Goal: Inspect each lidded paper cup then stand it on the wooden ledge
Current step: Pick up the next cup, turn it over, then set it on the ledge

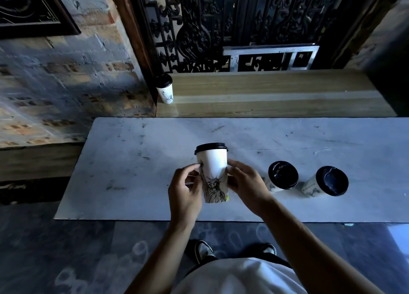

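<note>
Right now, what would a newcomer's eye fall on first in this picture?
The held cup, white with a black lid, sits mid-frame between the left hand and right hand above the white table. Two more cups stand to its right; one cup waits on the wooden ledge's left end.

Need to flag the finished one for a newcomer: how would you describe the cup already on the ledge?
Find the wooden ledge beyond the white table. At its far left end stands one lidded paper cup. It alone is off the table.
</note>
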{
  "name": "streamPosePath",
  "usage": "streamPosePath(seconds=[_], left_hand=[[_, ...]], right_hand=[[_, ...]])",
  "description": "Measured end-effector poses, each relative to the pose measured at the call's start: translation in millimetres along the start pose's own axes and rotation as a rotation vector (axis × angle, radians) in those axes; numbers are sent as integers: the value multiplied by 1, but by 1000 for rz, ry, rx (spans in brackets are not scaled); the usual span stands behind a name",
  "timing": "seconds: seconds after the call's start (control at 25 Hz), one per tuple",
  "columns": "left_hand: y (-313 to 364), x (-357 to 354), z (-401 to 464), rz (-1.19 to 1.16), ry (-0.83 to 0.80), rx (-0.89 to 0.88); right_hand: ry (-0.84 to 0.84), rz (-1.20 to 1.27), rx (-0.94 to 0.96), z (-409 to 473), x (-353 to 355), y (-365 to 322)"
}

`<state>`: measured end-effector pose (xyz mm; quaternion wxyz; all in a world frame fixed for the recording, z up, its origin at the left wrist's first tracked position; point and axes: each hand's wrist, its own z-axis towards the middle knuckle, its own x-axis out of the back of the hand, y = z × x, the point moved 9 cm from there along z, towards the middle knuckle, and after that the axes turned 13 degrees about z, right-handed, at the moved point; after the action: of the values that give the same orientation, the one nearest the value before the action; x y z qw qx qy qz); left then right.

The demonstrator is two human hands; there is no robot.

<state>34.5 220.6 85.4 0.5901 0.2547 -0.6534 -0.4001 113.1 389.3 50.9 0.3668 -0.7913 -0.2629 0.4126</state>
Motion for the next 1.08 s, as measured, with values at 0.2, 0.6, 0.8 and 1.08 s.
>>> streamPosePath(seconds=[0.2,0.6,0.8,1.08], left_hand=[[1,2,0,-16,-11,52],[10,3,0,-73,-59,32],[8,11,4,-17,7,-15],[3,6,3,-85,-48,59]], right_hand=[[-4,0,-42,-5,-3,-2],[5,80,-71,-3,-3,-4],[-46,16,-24,-3,-4,-4],[-106,-107,-2,-7,-12,-11]])
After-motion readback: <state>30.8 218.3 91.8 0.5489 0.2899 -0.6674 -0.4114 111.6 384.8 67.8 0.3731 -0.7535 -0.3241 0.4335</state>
